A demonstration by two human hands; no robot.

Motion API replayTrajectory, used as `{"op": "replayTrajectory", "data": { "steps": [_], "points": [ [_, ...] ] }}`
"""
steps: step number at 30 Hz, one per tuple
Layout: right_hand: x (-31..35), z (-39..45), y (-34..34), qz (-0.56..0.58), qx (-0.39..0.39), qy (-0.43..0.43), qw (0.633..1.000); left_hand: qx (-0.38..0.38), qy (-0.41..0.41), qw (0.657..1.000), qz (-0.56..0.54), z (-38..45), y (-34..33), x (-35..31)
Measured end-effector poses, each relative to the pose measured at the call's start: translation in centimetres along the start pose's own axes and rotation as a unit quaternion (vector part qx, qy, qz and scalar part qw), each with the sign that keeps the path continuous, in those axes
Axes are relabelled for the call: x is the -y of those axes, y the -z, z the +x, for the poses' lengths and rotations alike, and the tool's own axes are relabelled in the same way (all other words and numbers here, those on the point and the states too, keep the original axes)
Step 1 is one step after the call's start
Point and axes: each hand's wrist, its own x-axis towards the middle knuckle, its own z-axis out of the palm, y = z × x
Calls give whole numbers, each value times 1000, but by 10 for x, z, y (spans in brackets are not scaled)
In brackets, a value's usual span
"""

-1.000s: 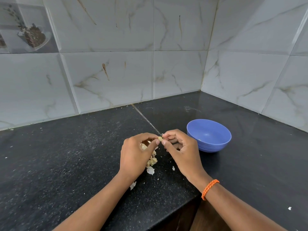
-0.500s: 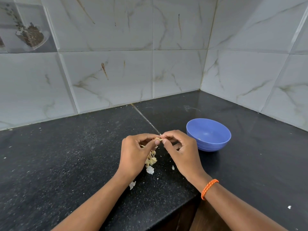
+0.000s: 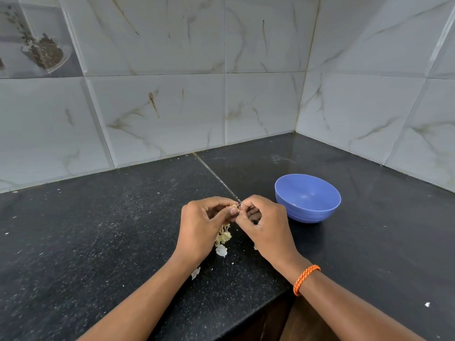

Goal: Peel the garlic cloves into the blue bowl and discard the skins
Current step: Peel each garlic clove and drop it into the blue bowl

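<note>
I saw both hands raised just above the black speckled counter [image 3: 98, 242], meeting fingertip to fingertip near its front edge. The left hand [image 3: 202, 227] had its fingers curled, thumb and forefinger pinching a small yellowish garlic clove [image 3: 234, 207], and the right hand [image 3: 267, 226] pinched the same clove from the other side, its remaining fingers curled loosely under the palm. The clove was mostly covered by the fingertips, so I could not tell how much skin was on it. Below the left hand, partly hidden by it, a small heap of pale yellow garlic skins [image 3: 222, 236] lay on the counter, with a white flake [image 3: 221, 250] just in front of the heap and another white scrap [image 3: 195, 273] beside the left wrist. The blue bowl [image 3: 307, 198] stood upright on the counter just to the right of the right hand, apart from it; I made out only a tiny pale speck on its inner wall and could not say what it was. An orange braided band [image 3: 306, 279] sat around the right wrist. One more white fleck [image 3: 427, 304] lay on the counter well off to the right. The counter ran back into a corner of grey marble-patterned wall tiles [image 3: 160, 112].
</note>
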Motion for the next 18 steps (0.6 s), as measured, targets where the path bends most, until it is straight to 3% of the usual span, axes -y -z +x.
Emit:
{"op": "replayTrajectory", "data": {
  "steps": [12,18],
  "points": [
    [-1,1,-2,53,-22,-5,998,6,-5,1000,-10,-3,-5,2],
    [1,0,-3,111,-6,-26,993,24,18,997,-68,-1,-4,2]
  ]
}}
